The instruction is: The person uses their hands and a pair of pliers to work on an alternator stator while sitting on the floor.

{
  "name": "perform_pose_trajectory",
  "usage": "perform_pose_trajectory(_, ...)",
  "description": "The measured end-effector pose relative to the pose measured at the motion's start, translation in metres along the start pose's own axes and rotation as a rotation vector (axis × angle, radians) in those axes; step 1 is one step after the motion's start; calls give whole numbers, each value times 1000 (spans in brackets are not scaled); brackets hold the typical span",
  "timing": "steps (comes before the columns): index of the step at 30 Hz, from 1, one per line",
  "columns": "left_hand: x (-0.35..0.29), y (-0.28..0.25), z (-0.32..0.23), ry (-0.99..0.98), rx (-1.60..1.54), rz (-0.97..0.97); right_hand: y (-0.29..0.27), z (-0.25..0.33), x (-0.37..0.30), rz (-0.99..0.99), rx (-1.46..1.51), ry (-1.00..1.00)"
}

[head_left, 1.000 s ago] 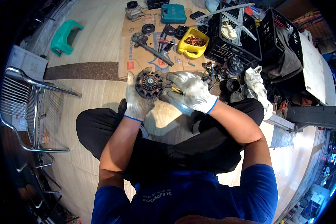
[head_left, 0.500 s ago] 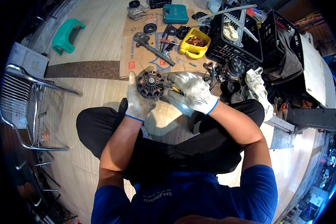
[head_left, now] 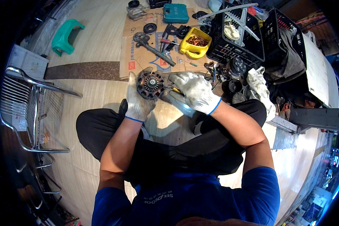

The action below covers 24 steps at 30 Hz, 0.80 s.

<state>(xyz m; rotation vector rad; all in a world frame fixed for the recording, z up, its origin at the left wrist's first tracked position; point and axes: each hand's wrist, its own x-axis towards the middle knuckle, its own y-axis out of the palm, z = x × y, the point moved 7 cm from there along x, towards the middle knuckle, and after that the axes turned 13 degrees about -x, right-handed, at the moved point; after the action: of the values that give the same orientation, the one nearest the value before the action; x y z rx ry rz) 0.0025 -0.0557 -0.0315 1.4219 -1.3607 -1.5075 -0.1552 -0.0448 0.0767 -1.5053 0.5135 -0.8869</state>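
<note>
The right hand (head_left: 194, 90) is being eased toward three o'clock, gripping a yellow-handled tool (head_left: 176, 90); at its nine o'clock, the round motor part (head_left: 151, 83) is being gripped by the left hand (head_left: 134, 97), seemingly for steadiness.

Pale floor (head_left: 96, 90) beneath a cardboard sheet (head_left: 139, 56) and green stool (head_left: 62, 39).

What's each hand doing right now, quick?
Left hand: closed around the round part, holding it.
Right hand: closed on the yellow-handled tool; its exact type can't be told.
</note>
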Motion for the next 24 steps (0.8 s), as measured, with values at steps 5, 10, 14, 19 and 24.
perform_pose_trajectory(5, 2, -1, 3, -25, -33, 16, 1, 0, -2, -1, 0, 2)
perform_pose_trajectory(10, -1, -1, 3, -7, -1, -78, 4, -2, -1, 64, -23, 15)
perform_pose_trajectory(14, 2, -8, 0, -8, 9, -139, 12, -4, -1, 110, -44, 27)
perform_pose_trajectory(19, 3, -16, -3, 30, 56, -112, 5, 0, 0, -103, -68, -37)
perform_pose_trajectory(24, 4, -16, -2, 43, 52, -140, 15, -4, 0, -30, -56, -18)
